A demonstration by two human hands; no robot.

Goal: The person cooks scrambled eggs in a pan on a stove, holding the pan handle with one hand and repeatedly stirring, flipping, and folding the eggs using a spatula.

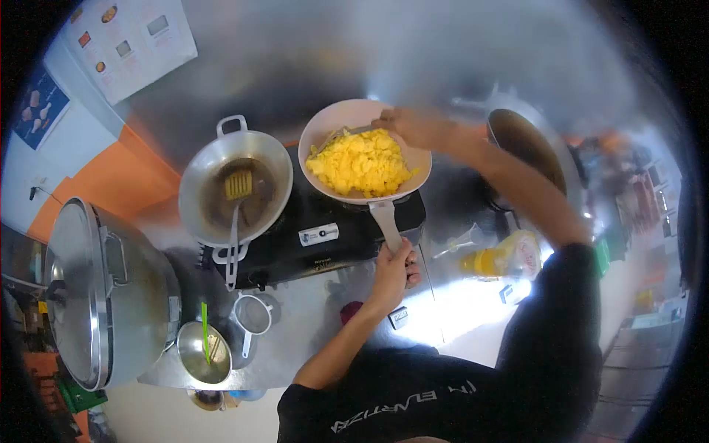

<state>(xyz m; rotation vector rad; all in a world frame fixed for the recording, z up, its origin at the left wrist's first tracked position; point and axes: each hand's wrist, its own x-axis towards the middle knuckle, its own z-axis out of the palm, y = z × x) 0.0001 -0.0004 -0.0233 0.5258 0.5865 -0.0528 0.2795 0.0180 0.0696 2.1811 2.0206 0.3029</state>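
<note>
My left hand (394,275) is wrapped around the pale handle of a frying pan (319,133) on the stove. Yellow scrambled eggs (363,164) lie heaped in the pan. My right hand (415,128) reaches over the pan's far right rim, its fingers closed and slightly blurred. A greyish strip shows by its fingertips at the far edge of the eggs, but its kind is unclear. Left of the pan, a metal wok (193,188) holds some dark liquid, with a slotted turner (238,186) resting in it.
A black gas stove (347,251) sits under both pans. At left stands a large lidded pot (136,295); near it are a metal bowl (193,367) and a small strainer (253,315). A yellow-filled bottle (480,262) lies right of the stove, below another large pan (526,144).
</note>
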